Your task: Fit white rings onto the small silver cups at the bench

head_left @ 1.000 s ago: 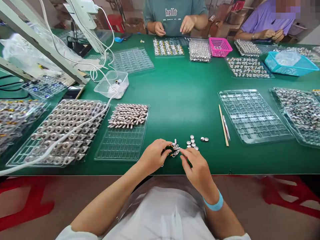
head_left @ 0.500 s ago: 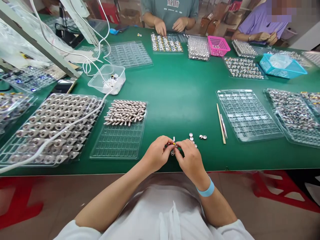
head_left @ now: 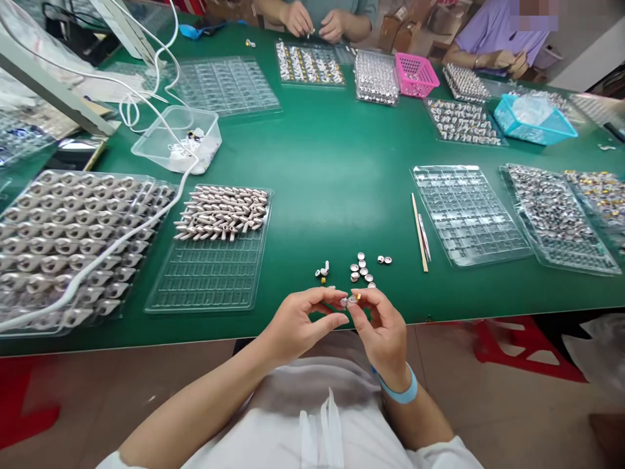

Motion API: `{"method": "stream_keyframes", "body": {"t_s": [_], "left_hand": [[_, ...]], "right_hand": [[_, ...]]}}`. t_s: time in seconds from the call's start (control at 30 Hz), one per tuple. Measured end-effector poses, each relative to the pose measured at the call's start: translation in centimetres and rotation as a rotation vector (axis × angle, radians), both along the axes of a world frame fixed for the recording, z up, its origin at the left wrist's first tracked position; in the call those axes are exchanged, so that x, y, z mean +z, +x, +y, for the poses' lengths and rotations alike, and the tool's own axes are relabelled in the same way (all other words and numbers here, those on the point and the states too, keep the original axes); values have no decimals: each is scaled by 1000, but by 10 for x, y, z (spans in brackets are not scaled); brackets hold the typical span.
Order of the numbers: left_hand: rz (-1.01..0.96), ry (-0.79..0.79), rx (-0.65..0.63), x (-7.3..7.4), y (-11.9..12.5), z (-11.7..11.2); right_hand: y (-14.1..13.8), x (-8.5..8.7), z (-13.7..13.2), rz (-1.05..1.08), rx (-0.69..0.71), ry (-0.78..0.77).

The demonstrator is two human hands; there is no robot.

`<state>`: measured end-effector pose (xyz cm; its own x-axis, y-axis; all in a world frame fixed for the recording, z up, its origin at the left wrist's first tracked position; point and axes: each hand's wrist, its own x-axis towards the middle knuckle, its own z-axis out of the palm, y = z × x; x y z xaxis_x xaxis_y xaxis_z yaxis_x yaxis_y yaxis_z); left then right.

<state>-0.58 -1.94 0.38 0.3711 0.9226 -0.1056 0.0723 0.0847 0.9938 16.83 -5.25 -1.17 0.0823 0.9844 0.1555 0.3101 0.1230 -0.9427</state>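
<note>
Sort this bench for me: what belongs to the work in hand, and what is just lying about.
In hand: part between left hand and right hand; caps; pieces beside them.
Lying about: stick; clear tray; pink basket; blue basket; tub.

On the green counter (head_left: 342, 163) lie a clear tray with grey parts (head_left: 209, 277), a second clear tray (head_left: 466, 215), a wooden stick (head_left: 418, 231), and, farther back, a pink basket (head_left: 416, 75) and a blue basket (head_left: 532, 120).

Small caps (head_left: 361, 268) are lying by the near edge of the bench (head_left: 332, 163), with a part-filled tray (head_left: 209, 280) sitting to their left and two sticks (head_left: 418, 231) lying to their right.
</note>
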Motion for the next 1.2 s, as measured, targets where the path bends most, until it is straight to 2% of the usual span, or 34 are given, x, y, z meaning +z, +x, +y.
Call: {"method": "stream_keyframes", "body": {"t_s": [0.13,0.3,0.5,0.63,0.87,1.0,1.1,1.2], "left_hand": [[-26,63,86,-4,4,-3],[48,187,106,-2,2,-3],[124,338,71,5,1,-5],[145,428,53,8,3,-7],[256,551,164,10,7,-10],[321,575,188,7,9,-12],[278,554,171,5,7,-13],[156,360,59,7,2,-10]], "right_hand": [[-2,1,-1,-88,24,105],[0,1,1,-134,106,242],[3,0,2,3,246,120],[5,2,5,108,270,37],[5,6,11,-43,253,131],[1,2,9,-91,195,173],[0,1,8,-63,180,185],[6,3,8,11,243,134]]}}
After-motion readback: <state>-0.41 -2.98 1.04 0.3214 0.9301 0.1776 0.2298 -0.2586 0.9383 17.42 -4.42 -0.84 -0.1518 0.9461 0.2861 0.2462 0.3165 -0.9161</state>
